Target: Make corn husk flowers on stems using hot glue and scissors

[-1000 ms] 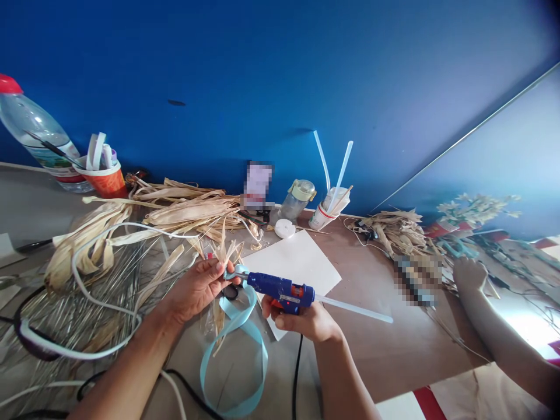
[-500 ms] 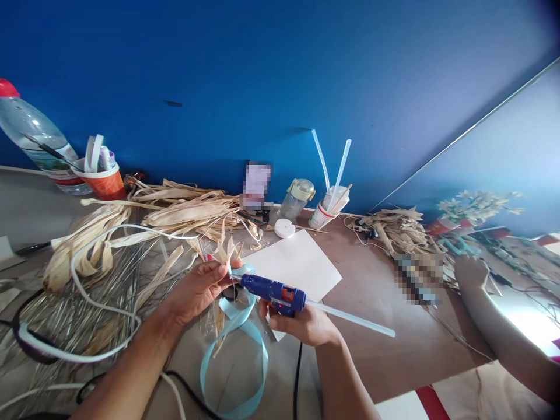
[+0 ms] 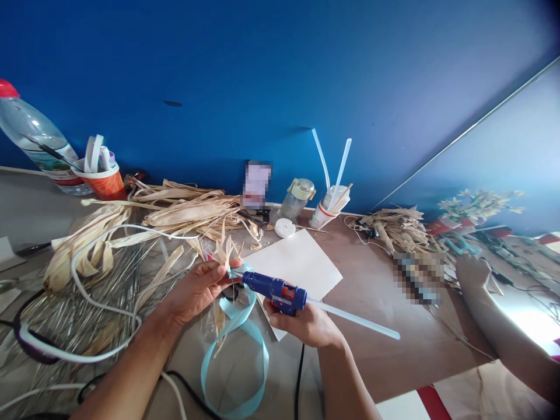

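Observation:
My right hand [image 3: 304, 324] is wrapped round a blue hot glue gun [image 3: 273, 290], with a long clear glue stick [image 3: 354, 318] poking from its back end. The gun's metal nozzle points left, close by the fingers of my left hand [image 3: 201, 289]. Those fingers pinch a small flower of dried corn husk [image 3: 226, 254] at its base. Light blue ribbon [image 3: 265, 361] is at the flower's base and hangs in a loop below onto the table. Whether the nozzle touches the ribbon I cannot tell.
Dried corn husks [image 3: 188, 213] and thin wires [image 3: 116, 280] cover the left. White paper [image 3: 301, 262] lies behind the gun. Along the wall stand a jar [image 3: 297, 198], a cup with glue sticks [image 3: 324, 216] and an orange cup [image 3: 105, 184]. Another person's arm [image 3: 494, 321] reaches in at right.
The glue gun has shifted slightly right with my right hand, so its nozzle has drawn back a little from the flower's base. My left hand stays nearly still.

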Tool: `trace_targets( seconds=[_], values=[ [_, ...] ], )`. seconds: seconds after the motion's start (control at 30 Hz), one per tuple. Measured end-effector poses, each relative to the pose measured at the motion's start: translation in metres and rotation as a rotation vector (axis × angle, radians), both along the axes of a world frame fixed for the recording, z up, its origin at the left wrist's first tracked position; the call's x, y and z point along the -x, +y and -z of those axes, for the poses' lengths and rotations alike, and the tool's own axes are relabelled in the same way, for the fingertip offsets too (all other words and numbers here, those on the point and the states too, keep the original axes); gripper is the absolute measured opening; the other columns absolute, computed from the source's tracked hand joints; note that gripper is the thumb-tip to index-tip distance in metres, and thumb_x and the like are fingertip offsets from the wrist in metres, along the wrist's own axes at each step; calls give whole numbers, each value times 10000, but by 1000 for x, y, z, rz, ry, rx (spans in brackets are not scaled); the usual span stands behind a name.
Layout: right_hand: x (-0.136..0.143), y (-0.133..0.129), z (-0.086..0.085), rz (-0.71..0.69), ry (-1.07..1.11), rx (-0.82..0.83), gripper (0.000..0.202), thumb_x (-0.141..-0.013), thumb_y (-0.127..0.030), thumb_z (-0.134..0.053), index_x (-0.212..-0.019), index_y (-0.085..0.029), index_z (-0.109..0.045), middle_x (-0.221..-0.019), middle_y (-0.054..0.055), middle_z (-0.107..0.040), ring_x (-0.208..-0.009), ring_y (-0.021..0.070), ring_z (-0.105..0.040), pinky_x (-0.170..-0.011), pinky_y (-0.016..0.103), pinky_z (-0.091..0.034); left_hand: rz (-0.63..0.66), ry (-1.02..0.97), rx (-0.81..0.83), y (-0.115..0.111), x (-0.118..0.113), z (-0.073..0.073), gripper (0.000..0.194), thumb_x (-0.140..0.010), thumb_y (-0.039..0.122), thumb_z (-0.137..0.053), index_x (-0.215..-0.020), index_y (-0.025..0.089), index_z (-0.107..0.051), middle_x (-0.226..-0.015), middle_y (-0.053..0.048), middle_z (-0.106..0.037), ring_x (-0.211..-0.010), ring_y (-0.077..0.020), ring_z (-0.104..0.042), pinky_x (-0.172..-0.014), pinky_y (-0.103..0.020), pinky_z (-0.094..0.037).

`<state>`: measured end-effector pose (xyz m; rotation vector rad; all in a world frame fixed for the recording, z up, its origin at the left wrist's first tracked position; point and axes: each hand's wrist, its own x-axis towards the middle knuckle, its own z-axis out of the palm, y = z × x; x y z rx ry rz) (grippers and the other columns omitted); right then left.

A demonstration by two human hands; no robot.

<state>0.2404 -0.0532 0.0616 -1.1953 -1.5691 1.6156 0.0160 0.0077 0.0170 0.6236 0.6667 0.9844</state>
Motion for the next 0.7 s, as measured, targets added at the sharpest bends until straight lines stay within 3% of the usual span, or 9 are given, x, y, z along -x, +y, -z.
trace_targets(
  seconds=[0.33, 0.5, 0.7],
  values=[
    [0, -5, 11, 57, -1, 31, 579, -778, -269, -692, -1318, -238, -485, -798, -10, -549, -642, 109, -474, -586, 242, -445, -4, -21, -11, 1, 1, 4, 111, -610, 272, -842, -645, 243, -741, -902, -8, -772, -876, -222, -688, -925, -419, -478],
    [-2, -8, 11, 24, 14, 16, 635, -802, -311, -688, -1378, -229, -433, -800, 1, -529, -659, 112, -481, -590, 240, -444, 20, -36, -29, 2, 1, 3, 118, -623, 308, -838, -665, 250, -744, -906, 14, -771, -840, -214, -699, -908, -424, -485],
    [0, -9, 3, 98, -65, -2, 598, -799, -289, -685, -1350, -227, -462, -831, 5, -567, -681, 117, -503, -644, 258, -461, 4, -45, -15, 2, 0, 4, 129, -586, 284, -863, -640, 254, -749, -879, 17, -778, -834, -196, -698, -892, -380, -502]
  ],
)
